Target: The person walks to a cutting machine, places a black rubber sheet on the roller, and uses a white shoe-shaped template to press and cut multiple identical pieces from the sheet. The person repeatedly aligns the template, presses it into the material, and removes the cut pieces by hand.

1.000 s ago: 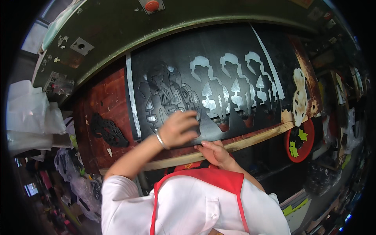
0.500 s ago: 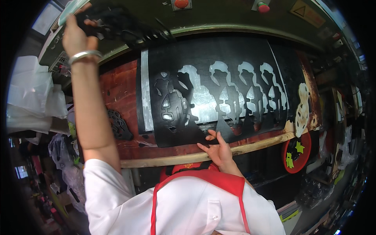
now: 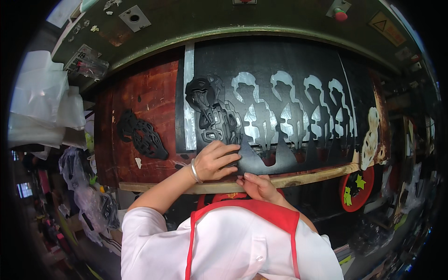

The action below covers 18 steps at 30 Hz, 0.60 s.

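Observation:
A black sheet point(image 3: 298, 161) with several openwork cut-outs lies across the board, pale material showing through the holes. On its left end rests a black openwork form point(image 3: 214, 112) with raised edges and a rounded far end; I cannot tell exactly what it is. My left hand point(image 3: 217, 161) lies at that form's near end, fingers stretched and a little apart over the sheet. Beside it, at the sheet's near edge, my right hand point(image 3: 259, 186) pinches the edge between thumb and fingers. Farther left, a similar black openwork piece point(image 3: 147, 140) lies apart on the reddish board point(image 3: 154, 88).
A wooden strip point(image 3: 308, 178) edges the board in front of me. A pale openwork piece point(image 3: 371, 137) lies at the right. Below it is a red basin point(image 3: 358, 203) with yellow-green scraps. Behind stands a green machine beam point(image 3: 182, 23) with a red button point(image 3: 340, 15).
My left hand has come down from the far left, where it held a black openwork thing. Such a form now rests on the sheet's left end. My right hand has closed at the edge.

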Tool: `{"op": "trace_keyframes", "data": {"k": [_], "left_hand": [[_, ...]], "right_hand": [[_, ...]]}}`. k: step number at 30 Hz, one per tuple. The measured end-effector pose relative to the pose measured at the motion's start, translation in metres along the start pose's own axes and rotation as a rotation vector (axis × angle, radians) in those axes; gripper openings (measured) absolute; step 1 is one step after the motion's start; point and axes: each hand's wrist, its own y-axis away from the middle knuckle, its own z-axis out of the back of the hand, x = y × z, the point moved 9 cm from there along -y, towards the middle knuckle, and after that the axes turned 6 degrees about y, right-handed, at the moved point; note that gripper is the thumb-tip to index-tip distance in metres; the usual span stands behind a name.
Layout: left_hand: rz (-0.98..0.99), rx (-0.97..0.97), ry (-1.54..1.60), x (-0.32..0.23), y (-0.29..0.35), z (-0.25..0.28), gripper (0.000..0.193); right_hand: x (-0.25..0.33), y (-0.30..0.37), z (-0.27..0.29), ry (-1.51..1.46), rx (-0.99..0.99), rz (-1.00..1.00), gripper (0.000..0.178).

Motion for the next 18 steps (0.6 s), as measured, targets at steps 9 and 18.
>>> {"op": "trace_keyframes", "data": {"k": [9,18], "left_hand": [[0.288,-0.781,0.259,0.031,-0.051,0.121,0.024],[0.218,-1.119,0.643,0.043,-0.064,0.307,0.027]], "right_hand": [[0.050,-0.012,-0.013,1.419,-0.454,0.517,0.025],[0.063,0.006,0.029,1.923,-0.595,0.430,0.022]]}}
